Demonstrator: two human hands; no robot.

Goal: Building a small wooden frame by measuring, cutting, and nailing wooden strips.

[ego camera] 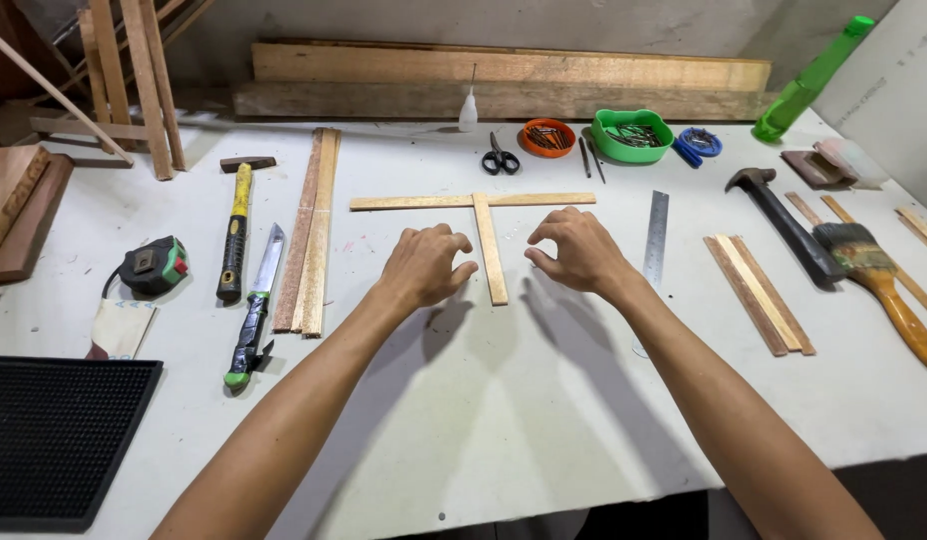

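Note:
Two thin wooden strips lie in a T shape on the white table [504, 400]: a long horizontal strip [424, 202] and a shorter upright strip [494, 268] running toward me. My left hand [424, 265] hovers just left of the upright strip, fingers curled, thumb near the strip's edge. My right hand [576, 250] hovers just right of it, fingers curled and apart. Neither hand holds anything.
Left: a bundle of wooden strips [312, 230], a yellow-handled hammer [234, 230], a knife [256, 310], a tape measure [154, 265], a black mat [54, 435]. Right: a steel ruler [656, 240], wood strips [759, 292], a black hammer [784, 220], a paintbrush [879, 275]. Behind: scissors [500, 158], nail bowls [632, 135], planks.

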